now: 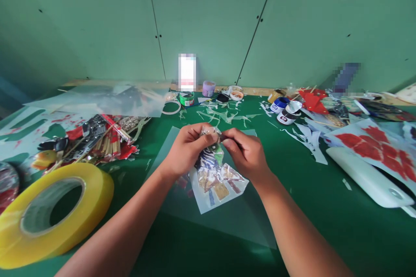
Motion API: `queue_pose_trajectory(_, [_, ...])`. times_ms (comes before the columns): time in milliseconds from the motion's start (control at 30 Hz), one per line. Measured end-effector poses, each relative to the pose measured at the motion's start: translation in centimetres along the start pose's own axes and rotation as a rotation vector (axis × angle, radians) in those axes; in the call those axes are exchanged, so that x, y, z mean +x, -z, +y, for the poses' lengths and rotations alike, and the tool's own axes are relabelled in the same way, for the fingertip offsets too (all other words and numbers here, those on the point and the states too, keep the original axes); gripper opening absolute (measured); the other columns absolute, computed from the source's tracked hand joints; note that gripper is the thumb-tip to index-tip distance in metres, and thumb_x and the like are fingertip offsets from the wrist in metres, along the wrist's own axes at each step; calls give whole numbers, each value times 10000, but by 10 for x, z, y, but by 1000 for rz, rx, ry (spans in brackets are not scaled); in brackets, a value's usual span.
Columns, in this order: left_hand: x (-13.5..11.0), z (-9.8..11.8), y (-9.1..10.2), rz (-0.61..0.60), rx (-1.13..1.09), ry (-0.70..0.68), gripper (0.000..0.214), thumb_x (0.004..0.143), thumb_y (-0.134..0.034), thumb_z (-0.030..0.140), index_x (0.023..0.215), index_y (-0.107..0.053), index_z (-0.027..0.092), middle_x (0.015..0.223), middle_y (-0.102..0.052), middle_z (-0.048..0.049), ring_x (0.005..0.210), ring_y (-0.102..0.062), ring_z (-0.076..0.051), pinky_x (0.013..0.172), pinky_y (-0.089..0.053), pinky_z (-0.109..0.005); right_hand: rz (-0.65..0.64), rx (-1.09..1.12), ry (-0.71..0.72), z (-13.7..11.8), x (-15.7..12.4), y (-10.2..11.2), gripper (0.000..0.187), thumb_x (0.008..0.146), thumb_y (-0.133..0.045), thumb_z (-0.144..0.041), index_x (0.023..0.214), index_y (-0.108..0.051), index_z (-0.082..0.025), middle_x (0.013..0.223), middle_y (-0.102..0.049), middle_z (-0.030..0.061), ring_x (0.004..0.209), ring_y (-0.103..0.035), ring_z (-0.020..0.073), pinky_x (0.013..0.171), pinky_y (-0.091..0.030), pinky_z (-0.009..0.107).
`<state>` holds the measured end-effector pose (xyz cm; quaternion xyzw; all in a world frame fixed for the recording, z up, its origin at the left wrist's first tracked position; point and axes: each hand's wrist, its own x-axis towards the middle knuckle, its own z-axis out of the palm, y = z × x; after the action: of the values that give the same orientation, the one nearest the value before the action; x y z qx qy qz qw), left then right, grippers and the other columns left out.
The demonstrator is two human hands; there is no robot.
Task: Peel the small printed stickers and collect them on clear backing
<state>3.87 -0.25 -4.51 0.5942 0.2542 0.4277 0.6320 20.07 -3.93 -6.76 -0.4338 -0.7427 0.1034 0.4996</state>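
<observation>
I have the small clear packet pinched at its top, left hand and right hand both curled tight around it, just over a clear sheet mid-table. The green table shows open surface near right. A yellow tape roll crowds the left, a white case the right, green wall behind.

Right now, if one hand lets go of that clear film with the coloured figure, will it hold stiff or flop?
Probably flops: the clear film bends down from where the left hand and right hand pinch its top. Likely light, being thin. Its glossy surface may be slippery.
</observation>
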Motion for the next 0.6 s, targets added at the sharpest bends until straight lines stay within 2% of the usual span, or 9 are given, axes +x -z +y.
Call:
queue_pose_trajectory(167, [-1,1,-5,63,6,-11,285,729,-704,364,610,-535,168,541,-451,49,476,-359,-65,473,-310,-228,-5,-61,-76,-3,-3,-8,213,971,-402,-320,845,-549,-233,596,-576,-22,480,-475,113,489,-327,239])
queue_pose_trajectory(267, [-2,1,-8,92,-3,-6,279,731,-708,361,618,-543,166,548,-482,42,481,-391,-67,471,-326,-224,31,-115,-70,-5,-3,-13,192,975,-393,-304,840,-512,-236,557,-529,-32,448,-428,109,469,-276,244])
queue_pose_trajectory(433, [-4,1,-11,113,-20,-20,266,760,-683,343,617,-542,167,540,-491,42,470,-400,-64,470,-343,-221,38,-159,-63,-6,-3,-16,183,966,-382,-284,800,-443,-239,527,-440,-50,422,-357,97,454,-257,236])
queue_pose_trajectory(600, [-2,2,-9,92,-23,-1,271,757,-688,344,611,-547,165,538,-528,32,471,-432,-70,467,-355,-218,16,-205,-83,-8,-4,-15,122,893,-429,-232,783,-379,-247,529,-376,-58,442,-329,105,448,-249,236])
